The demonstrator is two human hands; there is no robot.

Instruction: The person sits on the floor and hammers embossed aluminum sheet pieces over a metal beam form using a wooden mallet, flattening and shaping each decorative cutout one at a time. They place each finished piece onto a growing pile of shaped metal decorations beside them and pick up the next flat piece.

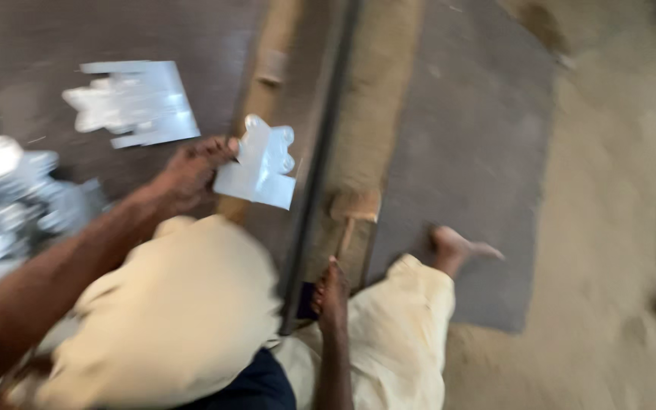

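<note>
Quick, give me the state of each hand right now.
Left hand: closed, pinching a shiny cut metal piece by its edge.
Right hand: on the wooden block; grip cannot be told.

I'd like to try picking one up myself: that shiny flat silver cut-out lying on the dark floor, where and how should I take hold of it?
Probably by its straight plain edge. The flat shiny silver cut-out on the floor has a lobed, star-like side at the left and a squarer side at the right, so come from the right and pinch thumb over fingers, as the left hand holds a similar lobed silver sheet by one edge.
</note>
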